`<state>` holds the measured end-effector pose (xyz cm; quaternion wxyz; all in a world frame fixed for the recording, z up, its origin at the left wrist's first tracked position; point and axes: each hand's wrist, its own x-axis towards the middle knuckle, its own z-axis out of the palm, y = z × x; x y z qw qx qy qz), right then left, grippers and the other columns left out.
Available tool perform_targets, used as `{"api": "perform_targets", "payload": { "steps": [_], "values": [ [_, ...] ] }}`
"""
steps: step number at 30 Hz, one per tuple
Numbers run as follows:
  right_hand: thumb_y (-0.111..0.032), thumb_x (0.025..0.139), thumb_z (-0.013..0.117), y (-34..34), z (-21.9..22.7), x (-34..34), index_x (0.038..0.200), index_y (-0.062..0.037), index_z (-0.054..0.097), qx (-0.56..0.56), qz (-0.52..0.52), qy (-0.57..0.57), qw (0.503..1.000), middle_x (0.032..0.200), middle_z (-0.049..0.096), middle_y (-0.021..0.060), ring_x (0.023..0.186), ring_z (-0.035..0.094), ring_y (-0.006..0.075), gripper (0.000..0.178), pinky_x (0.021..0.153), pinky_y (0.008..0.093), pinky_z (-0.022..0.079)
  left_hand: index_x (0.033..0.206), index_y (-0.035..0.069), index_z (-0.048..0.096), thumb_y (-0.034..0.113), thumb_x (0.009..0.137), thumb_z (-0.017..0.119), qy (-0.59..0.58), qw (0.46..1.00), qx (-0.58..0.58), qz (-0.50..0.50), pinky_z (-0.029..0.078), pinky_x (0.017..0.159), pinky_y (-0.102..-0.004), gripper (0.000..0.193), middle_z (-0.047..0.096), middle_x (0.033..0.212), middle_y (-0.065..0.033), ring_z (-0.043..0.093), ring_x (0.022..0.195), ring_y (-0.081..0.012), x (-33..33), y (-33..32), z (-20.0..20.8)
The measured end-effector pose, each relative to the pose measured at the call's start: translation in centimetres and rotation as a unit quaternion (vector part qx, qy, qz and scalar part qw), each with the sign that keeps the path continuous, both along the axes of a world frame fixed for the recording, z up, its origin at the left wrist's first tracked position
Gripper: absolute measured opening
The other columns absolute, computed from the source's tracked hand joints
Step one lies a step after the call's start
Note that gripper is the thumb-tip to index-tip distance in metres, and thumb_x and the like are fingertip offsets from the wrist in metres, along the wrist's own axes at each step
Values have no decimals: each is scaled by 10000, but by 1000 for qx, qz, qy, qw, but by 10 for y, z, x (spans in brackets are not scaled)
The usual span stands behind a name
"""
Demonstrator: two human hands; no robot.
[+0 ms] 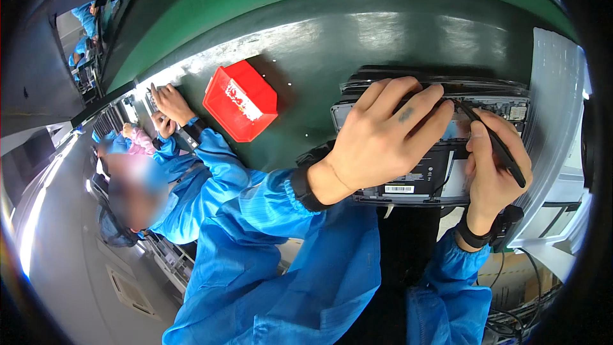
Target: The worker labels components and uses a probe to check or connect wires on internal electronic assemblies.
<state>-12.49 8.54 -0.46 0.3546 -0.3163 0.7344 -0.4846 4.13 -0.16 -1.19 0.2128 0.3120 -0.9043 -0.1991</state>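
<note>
An opened laptop (pixel 518 115) lies in front of me, its inner boards and parts exposed. Its black battery (pixel 424 176) with a white label shows on the near side. My left hand (pixel 389 124) arches over the laptop's left half, fingers bent down into it; its thumb and whatever the fingertips press or pinch are hidden. Black tweezers (pixel 501 147) are gripped in my right hand (pixel 498 176), above the laptop's right side. Their tip points down into the laptop beside my left fingertips.
A red plastic bin (pixel 246 102) stands on the green table (pixel 306 57) to the left, small white specks near it. Translucent white plastic trays (pixel 552 121) are at the right edge. A co-worker in a blue smock (pixel 191 198) works close by on the left. Cables (pixel 533 275) hang at lower right.
</note>
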Motion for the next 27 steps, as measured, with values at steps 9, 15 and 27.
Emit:
{"api": "perform_targets", "payload": {
  "steps": [9,15,27],
  "values": [
    [41,813,751,0,1,-3,991,44,724,-21,36,20,999,936,730,127,644,631,91,180,519,185,444,1039,37,726,127,661,680,-17,998,-36,-53,573,721,-358,392,672,1136,-119,644,946,-285,7,-4,0],
    [48,814,748,-4,3,-2,976,48,722,-13,27,-7,1000,929,730,127,651,634,96,164,539,187,455,1023,23,728,108,646,688,-16,997,-40,-58,574,709,-353,389,671,1147,-129,650,939,-279,7,-5,-1],
    [37,818,754,-4,4,-2,986,35,730,-5,19,4,1000,913,728,114,596,601,70,169,490,184,413,1059,17,720,115,663,673,-37,996,-44,-70,579,739,-351,411,668,1165,-137,650,956,-279,6,-5,1]
  ]
}}
